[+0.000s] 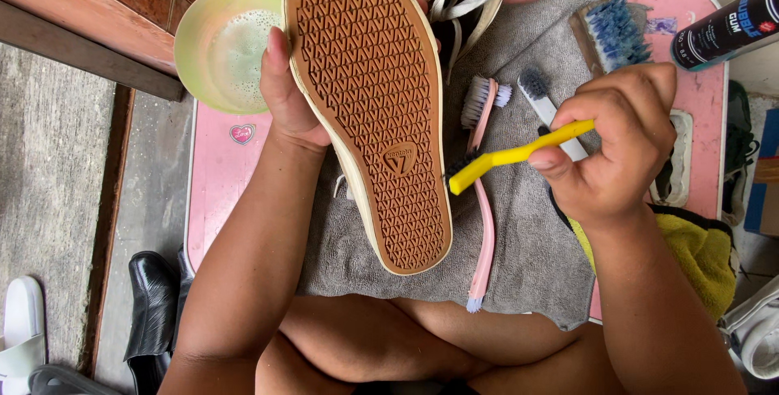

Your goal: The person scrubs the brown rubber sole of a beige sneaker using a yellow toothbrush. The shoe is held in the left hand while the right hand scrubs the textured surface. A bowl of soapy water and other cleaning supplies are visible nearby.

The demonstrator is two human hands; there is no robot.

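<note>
**Brush at the sole's edge**

From the head camera, the left hand (pixel 286 91) is holding a shoe (pixel 369 103) sole-up over the bench (pixel 213 176), its fingers wrapping around the far side and the thumb lying along the near rim, so the grip is closed on the shoe. The brown patterned sole is facing the camera, with the heel toward the person and the toe pointing away. The right hand (pixel 617 143) is pinching a yellow brush (pixel 519 154) with its fingers closed around the handle; the dark bristle head is touching the sole's right edge near the heel.

A grey towel (pixel 527 257) is lying spread on the pink bench beneath the shoe. On it a pink brush (pixel 480 225) is resting just beside the shoe, a white toothbrush (pixel 545 111) is running under the yellow handle, and a blue-bristled scrub brush (pixel 613 32) is sitting near the far edge. A pale green bowl (pixel 219 42) of foamy liquid is standing at the bench's far left corner, just beside the left hand. A black can (pixel 726 28) is lying at the far right.
</note>
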